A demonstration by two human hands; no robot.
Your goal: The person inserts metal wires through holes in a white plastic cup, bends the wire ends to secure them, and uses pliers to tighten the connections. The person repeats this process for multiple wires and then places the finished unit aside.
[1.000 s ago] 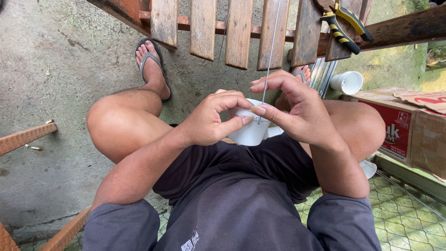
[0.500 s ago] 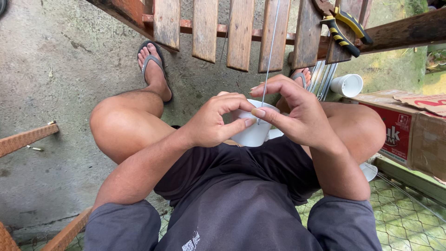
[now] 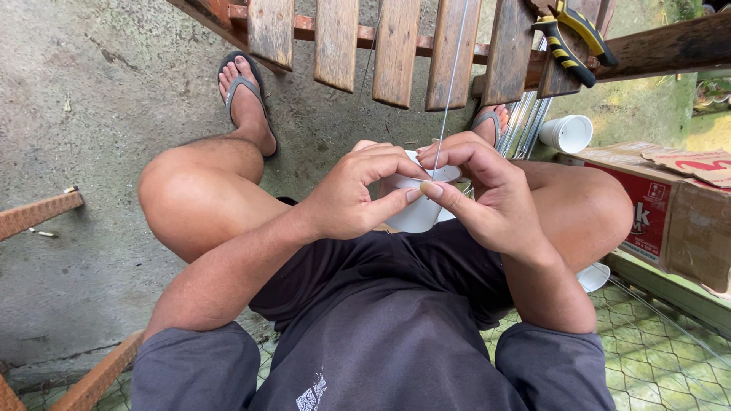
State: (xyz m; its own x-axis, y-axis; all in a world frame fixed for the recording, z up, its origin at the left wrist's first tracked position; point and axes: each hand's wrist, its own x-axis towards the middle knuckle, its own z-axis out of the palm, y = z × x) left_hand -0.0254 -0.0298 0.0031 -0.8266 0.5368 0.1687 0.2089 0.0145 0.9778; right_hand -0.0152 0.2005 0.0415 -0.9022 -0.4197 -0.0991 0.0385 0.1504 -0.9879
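Note:
I sit with my knees apart and hold a white plastic cup (image 3: 417, 213) between both hands over my lap. My left hand (image 3: 354, 194) grips the cup's left side, thumb and forefinger at its rim. My right hand (image 3: 487, 194) closes on the right side, fingertips pinching at the rim where a thin wire (image 3: 451, 84) runs straight up toward the wooden slats (image 3: 396, 46). Most of the cup is hidden behind my fingers.
Yellow-and-black pliers (image 3: 571, 42) lie on the wooden frame at top right. Another white cup (image 3: 567, 133) lies on its side beside a red cardboard box (image 3: 670, 213). Wire mesh (image 3: 670, 358) lies at lower right, with a third cup (image 3: 592, 276) under my right knee. Concrete floor at left.
Both hands and the cup stay in nearly the same spot; the fingers have shifted slightly at the rim around the wire.

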